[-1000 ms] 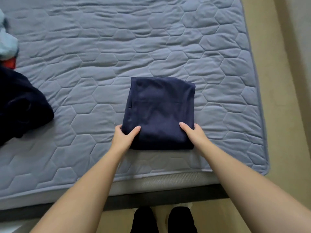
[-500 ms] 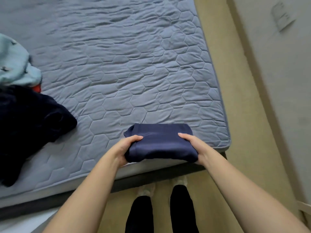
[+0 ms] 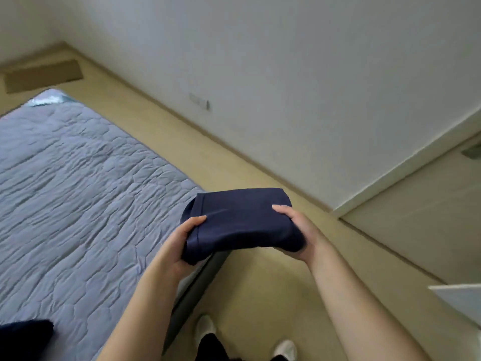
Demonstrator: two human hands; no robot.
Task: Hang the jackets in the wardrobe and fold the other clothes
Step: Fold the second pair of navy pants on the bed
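Note:
A folded navy garment (image 3: 242, 220) is held in the air above the bed's corner and the floor. My left hand (image 3: 179, 243) grips its left edge, thumb on top and fingers underneath. My right hand (image 3: 299, 230) grips its right edge the same way. The bundle sags a little at the near side. A dark garment (image 3: 23, 334) lies on the bed at the bottom left, mostly cut off by the frame edge.
The bed with a grey quilted cover (image 3: 78, 191) fills the left. Beige floor (image 3: 260, 295) runs between bed and white wall (image 3: 286, 74). A flat cardboard piece (image 3: 44, 75) lies far left. A white edge (image 3: 460, 298) juts in at right. My feet (image 3: 205, 329) stand below.
Both hands lifted the folded navy garment off the bed and carried it right, past the bed's corner. The view swung right toward the wall; the clothes pile slid almost out of view.

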